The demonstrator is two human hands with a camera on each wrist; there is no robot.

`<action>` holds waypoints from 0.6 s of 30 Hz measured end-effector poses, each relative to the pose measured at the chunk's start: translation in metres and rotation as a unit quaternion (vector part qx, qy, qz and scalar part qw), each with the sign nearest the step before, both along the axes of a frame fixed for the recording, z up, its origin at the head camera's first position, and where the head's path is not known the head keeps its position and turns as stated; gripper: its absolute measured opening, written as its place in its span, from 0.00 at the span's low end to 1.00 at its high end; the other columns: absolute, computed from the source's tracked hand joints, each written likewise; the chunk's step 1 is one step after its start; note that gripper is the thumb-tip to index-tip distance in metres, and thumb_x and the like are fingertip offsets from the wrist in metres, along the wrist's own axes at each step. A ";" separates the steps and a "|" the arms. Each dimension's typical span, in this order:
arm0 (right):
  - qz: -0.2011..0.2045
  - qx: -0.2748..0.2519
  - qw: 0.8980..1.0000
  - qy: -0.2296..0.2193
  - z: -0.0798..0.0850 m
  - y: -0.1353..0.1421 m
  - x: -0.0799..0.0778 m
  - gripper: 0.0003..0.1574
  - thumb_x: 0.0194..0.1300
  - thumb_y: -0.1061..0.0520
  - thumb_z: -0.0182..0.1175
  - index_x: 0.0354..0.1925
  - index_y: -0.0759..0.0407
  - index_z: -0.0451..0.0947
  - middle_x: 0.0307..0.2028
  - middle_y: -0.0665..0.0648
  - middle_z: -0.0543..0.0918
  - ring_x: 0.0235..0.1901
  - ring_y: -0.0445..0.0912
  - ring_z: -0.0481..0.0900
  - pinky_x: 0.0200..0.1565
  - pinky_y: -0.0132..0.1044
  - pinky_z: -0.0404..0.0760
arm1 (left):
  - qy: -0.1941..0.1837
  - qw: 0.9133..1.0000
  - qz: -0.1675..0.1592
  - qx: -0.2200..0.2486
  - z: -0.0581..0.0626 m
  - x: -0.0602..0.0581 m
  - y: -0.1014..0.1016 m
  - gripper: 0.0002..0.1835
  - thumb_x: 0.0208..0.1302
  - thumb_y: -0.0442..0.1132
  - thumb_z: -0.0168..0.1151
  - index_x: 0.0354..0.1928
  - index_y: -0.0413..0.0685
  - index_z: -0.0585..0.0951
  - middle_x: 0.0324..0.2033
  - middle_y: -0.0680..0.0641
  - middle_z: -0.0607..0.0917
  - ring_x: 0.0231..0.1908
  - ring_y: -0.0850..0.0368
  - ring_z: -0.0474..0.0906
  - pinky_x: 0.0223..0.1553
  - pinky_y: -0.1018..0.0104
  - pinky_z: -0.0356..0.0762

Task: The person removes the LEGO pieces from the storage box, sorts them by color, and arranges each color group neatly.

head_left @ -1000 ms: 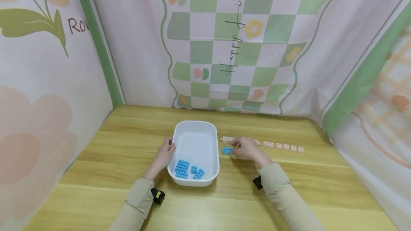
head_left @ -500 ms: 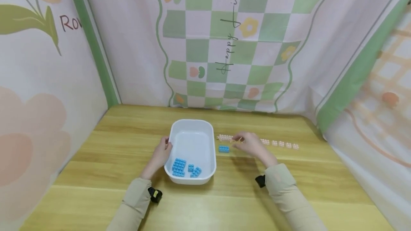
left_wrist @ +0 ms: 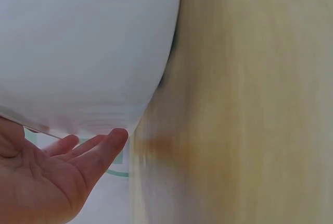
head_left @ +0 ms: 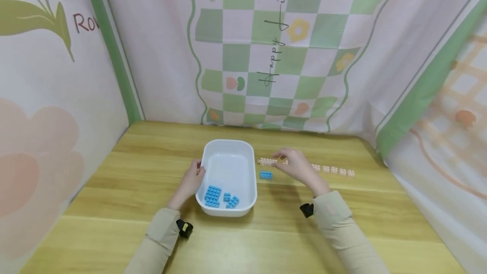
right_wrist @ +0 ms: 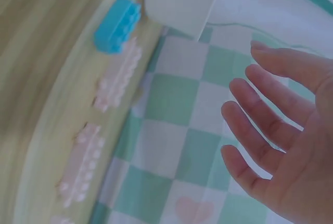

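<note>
My left hand (head_left: pixel 192 179) holds the left side of a white plastic tub (head_left: pixel 249 181); in the left wrist view its fingers (left_wrist: pixel 101 156) lie against the outer wall near the rim. Inside the tub, toward the near end, sit several blue toy building bricks (head_left: pixel 213 196). A studded blue brick (head_left: pixel 266 175) lies on the table just right of the tub. Raised behind and to the right of it is my right hand (head_left: pixel 296 167), its fingers loosely bent and holding nothing. It overlaps part of a row of pale pink bricks (head_left: pixel 267 161) in the head view.
The pink row runs on to the right with smaller pink bricks (head_left: pixel 334 169). All this stands on a wooden table (head_left: pixel 243 244), with a checkered curtain (head_left: pixel 262 96) hanging at its back edge and printed curtains at both sides.
My right hand has let go of the blue brick and risen up and back from it. The brick stays on the table. My left hand keeps its hold on the tub.
</note>
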State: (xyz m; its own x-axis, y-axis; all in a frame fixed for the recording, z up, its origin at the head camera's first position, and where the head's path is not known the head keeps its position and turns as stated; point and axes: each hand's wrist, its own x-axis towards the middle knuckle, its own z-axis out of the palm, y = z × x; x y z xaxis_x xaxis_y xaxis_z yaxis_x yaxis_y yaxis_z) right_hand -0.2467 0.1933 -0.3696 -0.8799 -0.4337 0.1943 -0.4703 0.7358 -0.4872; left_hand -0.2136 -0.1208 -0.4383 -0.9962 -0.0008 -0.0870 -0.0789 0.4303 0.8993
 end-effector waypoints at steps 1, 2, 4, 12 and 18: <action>0.002 0.001 1.000 0.002 0.002 -0.004 0.001 0.19 0.59 0.55 0.63 0.47 0.64 0.79 0.45 0.62 0.82 0.47 0.58 0.78 0.49 0.53 0.80 | 0.003 1.000 -0.001 0.001 0.001 0.000 0.000 0.24 0.74 0.41 0.36 0.67 0.37 0.57 0.65 0.32 0.64 0.62 0.39 0.67 0.59 0.48 0.73; 0.005 0.002 1.000 0.004 0.004 -0.008 0.001 0.19 0.59 0.55 0.63 0.46 0.64 0.79 0.45 0.62 0.82 0.47 0.58 0.78 0.49 0.53 0.80 | 0.004 1.000 0.000 0.000 0.001 0.001 0.000 0.24 0.74 0.41 0.36 0.67 0.37 0.57 0.65 0.32 0.64 0.61 0.39 0.68 0.59 0.48 0.73; 0.015 0.006 1.000 0.006 0.006 -0.016 0.002 0.19 0.60 0.53 0.63 0.47 0.62 0.80 0.45 0.61 0.82 0.47 0.57 0.78 0.50 0.52 0.80 | 0.007 1.000 0.001 -0.001 0.001 0.001 -0.001 0.24 0.74 0.41 0.36 0.67 0.37 0.57 0.65 0.32 0.65 0.61 0.39 0.68 0.59 0.48 0.73; 0.064 -0.011 0.998 0.011 0.007 -0.048 0.007 0.16 0.58 0.56 0.65 0.44 0.61 0.81 0.43 0.58 0.82 0.45 0.56 0.79 0.48 0.49 0.81 | 0.007 1.000 0.012 -0.011 -0.001 0.000 -0.001 0.23 0.73 0.41 0.37 0.66 0.37 0.59 0.64 0.32 0.65 0.62 0.38 0.67 0.60 0.47 0.71; 0.094 0.005 0.995 0.018 0.004 -0.067 0.011 0.16 0.57 0.57 0.66 0.44 0.62 0.81 0.42 0.58 0.83 0.43 0.54 0.80 0.44 0.45 0.82 | 0.004 1.000 0.009 -0.004 0.000 0.001 0.001 0.23 0.73 0.40 0.37 0.65 0.37 0.60 0.64 0.32 0.66 0.62 0.39 0.68 0.59 0.48 0.73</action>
